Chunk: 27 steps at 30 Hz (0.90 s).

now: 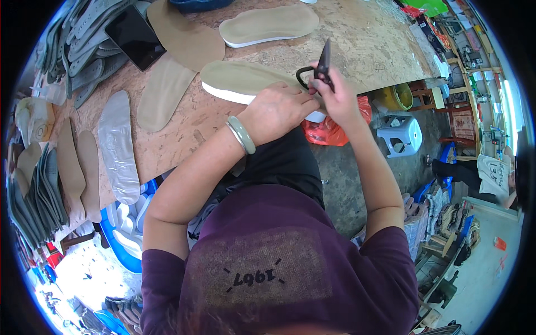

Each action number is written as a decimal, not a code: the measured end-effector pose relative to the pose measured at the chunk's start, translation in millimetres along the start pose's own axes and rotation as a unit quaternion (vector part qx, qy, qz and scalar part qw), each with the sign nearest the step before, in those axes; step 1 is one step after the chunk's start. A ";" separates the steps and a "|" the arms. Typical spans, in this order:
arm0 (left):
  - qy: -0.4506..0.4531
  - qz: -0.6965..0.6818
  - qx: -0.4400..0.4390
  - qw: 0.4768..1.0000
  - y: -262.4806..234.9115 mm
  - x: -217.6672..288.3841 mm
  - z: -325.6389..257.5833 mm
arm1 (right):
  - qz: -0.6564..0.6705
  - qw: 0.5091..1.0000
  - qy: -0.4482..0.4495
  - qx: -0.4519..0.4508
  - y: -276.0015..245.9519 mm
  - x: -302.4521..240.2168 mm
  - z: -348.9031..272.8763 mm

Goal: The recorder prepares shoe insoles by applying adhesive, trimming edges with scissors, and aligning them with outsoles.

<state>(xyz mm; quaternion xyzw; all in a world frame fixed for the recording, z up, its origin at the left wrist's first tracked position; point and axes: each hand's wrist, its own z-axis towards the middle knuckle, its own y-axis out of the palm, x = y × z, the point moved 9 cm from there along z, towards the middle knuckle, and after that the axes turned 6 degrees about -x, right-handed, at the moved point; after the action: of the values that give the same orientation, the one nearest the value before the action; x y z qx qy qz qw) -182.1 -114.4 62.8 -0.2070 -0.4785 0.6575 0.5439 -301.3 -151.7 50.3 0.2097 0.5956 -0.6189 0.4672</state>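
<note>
Head-worn view, steeply downward, close.

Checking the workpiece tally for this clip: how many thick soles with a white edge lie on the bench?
2: one white-edged sole under the hands near the bench edge, one far sole at the bench's far side. Others may be hidden by stacks.

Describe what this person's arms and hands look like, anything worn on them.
Both forearms are bare. Short dark purple sleeves end above the elbows. The left hand has a pale green bangle at its wrist. The right hand wears nothing visible.

scissors (320, 67): black, upright, points up | insole (251, 81): beige, white-edged, flat at table edge
</note>
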 end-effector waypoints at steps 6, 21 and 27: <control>-0.007 0.010 -0.059 0.998 10.9 13.1 -8.4 | 0.148 0.968 -0.110 0.170 -47.9 -32.5 -8.6; -0.078 0.035 0.095 0.992 29.9 17.5 -40.2 | -0.269 0.941 -0.204 -0.003 22.4 -44.2 -29.5; -0.078 0.047 0.106 0.990 23.1 19.9 -42.3 | 0.206 0.930 0.021 0.302 -53.3 16.0 -34.7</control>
<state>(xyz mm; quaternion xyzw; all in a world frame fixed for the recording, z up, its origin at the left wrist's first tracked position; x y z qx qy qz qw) -166.9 -78.0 28.7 -0.1186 -0.4369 0.7433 0.4925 -363.3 -132.4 59.0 0.4721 0.3336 -0.6549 0.4866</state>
